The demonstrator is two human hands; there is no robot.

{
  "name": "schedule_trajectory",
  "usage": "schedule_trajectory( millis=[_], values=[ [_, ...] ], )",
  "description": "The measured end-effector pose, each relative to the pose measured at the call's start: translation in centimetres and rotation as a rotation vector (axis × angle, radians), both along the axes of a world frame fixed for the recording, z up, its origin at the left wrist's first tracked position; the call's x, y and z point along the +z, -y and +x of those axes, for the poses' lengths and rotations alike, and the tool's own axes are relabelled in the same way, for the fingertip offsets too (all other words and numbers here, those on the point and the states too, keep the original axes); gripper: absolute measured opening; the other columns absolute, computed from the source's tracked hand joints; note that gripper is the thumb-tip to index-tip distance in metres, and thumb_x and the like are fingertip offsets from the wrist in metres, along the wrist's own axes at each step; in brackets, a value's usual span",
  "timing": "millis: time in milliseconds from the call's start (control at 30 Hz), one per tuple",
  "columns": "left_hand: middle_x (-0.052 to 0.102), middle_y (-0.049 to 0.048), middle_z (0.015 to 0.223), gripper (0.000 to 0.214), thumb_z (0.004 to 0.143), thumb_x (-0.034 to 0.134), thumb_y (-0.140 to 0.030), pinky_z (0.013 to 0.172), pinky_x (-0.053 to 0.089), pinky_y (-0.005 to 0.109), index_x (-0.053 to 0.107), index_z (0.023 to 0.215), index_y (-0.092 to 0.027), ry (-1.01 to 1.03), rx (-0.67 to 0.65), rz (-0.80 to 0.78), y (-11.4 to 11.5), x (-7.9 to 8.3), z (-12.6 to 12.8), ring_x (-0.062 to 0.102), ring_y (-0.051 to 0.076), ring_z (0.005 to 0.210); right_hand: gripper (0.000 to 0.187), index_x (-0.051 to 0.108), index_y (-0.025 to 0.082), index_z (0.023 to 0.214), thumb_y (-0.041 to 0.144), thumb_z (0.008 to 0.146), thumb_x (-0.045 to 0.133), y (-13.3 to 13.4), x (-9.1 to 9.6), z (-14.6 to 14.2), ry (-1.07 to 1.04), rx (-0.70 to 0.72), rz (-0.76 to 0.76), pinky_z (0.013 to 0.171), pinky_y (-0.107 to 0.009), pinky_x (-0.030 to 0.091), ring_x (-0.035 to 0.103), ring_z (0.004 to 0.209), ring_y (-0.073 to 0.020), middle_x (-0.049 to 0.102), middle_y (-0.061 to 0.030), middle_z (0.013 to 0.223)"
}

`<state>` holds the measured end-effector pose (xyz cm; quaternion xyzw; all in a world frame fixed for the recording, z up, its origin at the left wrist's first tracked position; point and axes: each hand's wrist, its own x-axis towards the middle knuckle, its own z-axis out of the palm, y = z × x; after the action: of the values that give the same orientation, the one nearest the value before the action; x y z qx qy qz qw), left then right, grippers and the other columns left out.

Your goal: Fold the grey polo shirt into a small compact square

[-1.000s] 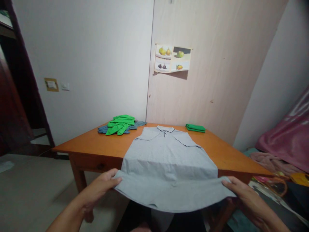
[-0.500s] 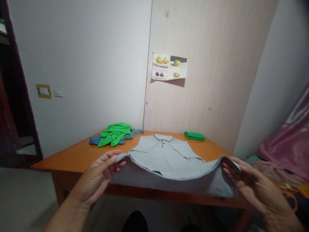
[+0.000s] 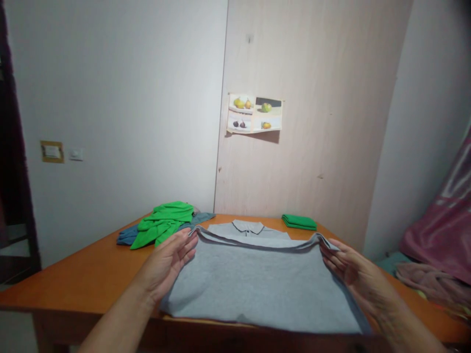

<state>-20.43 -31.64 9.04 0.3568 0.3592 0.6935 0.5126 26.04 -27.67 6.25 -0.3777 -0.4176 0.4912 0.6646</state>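
Grey shirt, chest mostly hidden

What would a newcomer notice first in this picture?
The grey polo shirt, its hem held up between the left hand and right hand, dominates the front of the table. Next, the bright green cloth heaped at the left and the fruit poster on the wall behind catch the eye.

Single head-worn view, facing forward and down, across the close table, toward a wall
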Motion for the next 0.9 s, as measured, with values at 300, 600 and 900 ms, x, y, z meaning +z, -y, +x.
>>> schedule_trajectory(
  millis=[300, 600, 900],
  values=[
    [0.065, 0.0089, 0.13, 0.02, 0.087, 0.065, -0.033, 0.093, 0.049, 0.036, 0.064, 0.104, -0.023, -0.043, 0.055, -0.138, -8.7, 0.0, 0.3, 0.061, 0.022, 0.119, 0.041, 0.065, 0.026, 0.119, 0.03, 0.077, 0.065, -8.6, -0.1, -2.2, 0.062, -0.032, -0.068, 0.09, -0.025, 0.054, 0.064, 0.116, -0.0184, 0.072, -0.0045, 0.118],
    [0.061, 0.0109, 0.133, 0.027, 0.084, 0.066, -0.038, 0.095, 0.047, 0.04, 0.065, 0.107, -0.023, -0.14, 0.114, -0.178, -17.1, -1.0, 0.6, 0.056, 0.024, 0.124, 0.037, 0.065, 0.025, 0.114, 0.033, 0.078, 0.065, -17.3, -1.1, -3.1, 0.084, -0.113, -0.136, 0.086, -0.028, 0.055, 0.068, 0.109, -0.019, 0.074, -0.0051, 0.11],
    [0.064, 0.0123, 0.121, 0.033, 0.081, 0.067, -0.043, 0.082, 0.05, 0.035, 0.063, 0.106, -0.022, -0.256, 0.181, -0.223, -24.2, -1.0, 1.9, 0.06, 0.025, 0.114, 0.026, 0.066, 0.023, 0.103, 0.035, 0.079, 0.065, -23.2, -0.6, -3.4, 0.118, -0.131, -0.172, 0.082, -0.025, 0.056, 0.07, 0.1, -0.0162, 0.074, -0.0051, 0.109]
  ],
)
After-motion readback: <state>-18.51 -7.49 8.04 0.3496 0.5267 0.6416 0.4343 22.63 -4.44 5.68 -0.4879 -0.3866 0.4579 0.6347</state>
